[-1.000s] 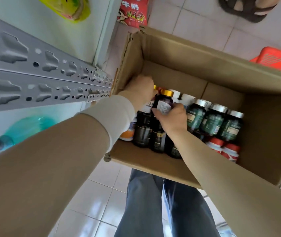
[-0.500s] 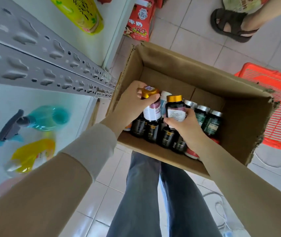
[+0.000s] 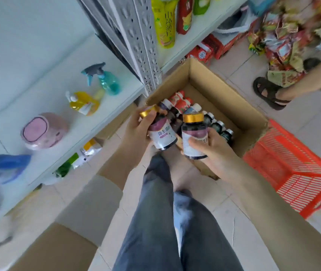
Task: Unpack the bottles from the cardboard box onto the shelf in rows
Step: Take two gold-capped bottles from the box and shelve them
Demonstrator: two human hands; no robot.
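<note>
The cardboard box [image 3: 224,89] sat on the floor [image 3: 302,126], just right of the shelf [image 3: 58,98], with a crate [image 3: 292,173] just beside its right side. Packed bottles [image 3: 216,125] stood in the box along its near side. Above the box's near edge, the left hand [image 3: 136,133] held the first bottle [image 3: 162,134] and the right hand [image 3: 214,149] held the second bottle [image 3: 193,137], side by side. On the shelf lay a spray bottle [image 3: 106,81], a pouch [image 3: 83,102] before it and a tub [image 3: 44,132] nearer still.
</note>
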